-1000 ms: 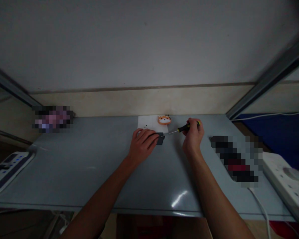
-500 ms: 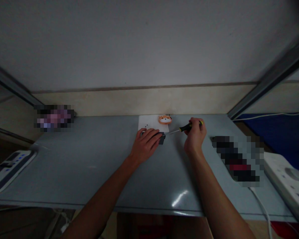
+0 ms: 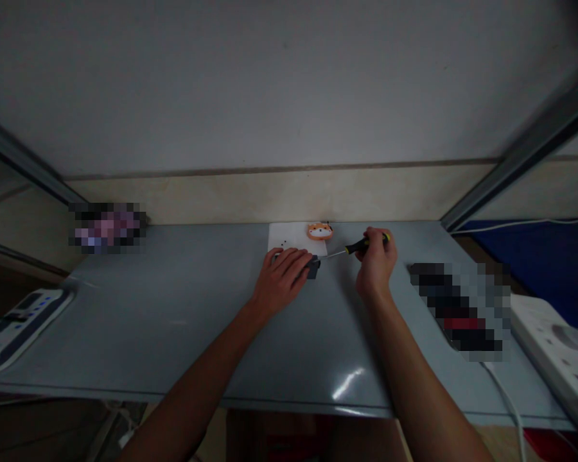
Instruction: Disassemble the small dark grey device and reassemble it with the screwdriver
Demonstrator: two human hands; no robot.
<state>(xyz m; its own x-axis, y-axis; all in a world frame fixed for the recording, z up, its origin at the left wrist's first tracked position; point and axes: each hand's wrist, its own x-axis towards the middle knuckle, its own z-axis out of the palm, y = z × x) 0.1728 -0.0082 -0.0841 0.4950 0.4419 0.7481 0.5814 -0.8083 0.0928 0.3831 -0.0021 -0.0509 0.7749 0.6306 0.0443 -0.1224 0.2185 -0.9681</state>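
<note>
My left hand (image 3: 282, 276) lies over a small dark grey box-like piece (image 3: 313, 268), its fingers closed on it against the table; most of the piece is hidden beneath them. In my right hand (image 3: 378, 260) is a screwdriver (image 3: 356, 247) with a black and yellow handle, held by the handle. Its thin metal shaft points left, and the tip reaches the piece's right end by my left fingertips. Behind the left hand is a white sheet (image 3: 289, 234) with several tiny dark bits, perhaps screws. An orange and white animal-face case (image 3: 320, 231) rests on the sheet's right part.
The grey table (image 3: 173, 327) backs onto a wall. A blurred-out phone-like object (image 3: 455, 311) with a white cable lies at right, beside a white power strip (image 3: 553, 340). Another power strip (image 3: 24, 327) is at far left, near a pixelated pinkish item (image 3: 108, 228).
The screwdriver and my right hand have shifted very slightly left. My left hand stays on the dark grey piece.
</note>
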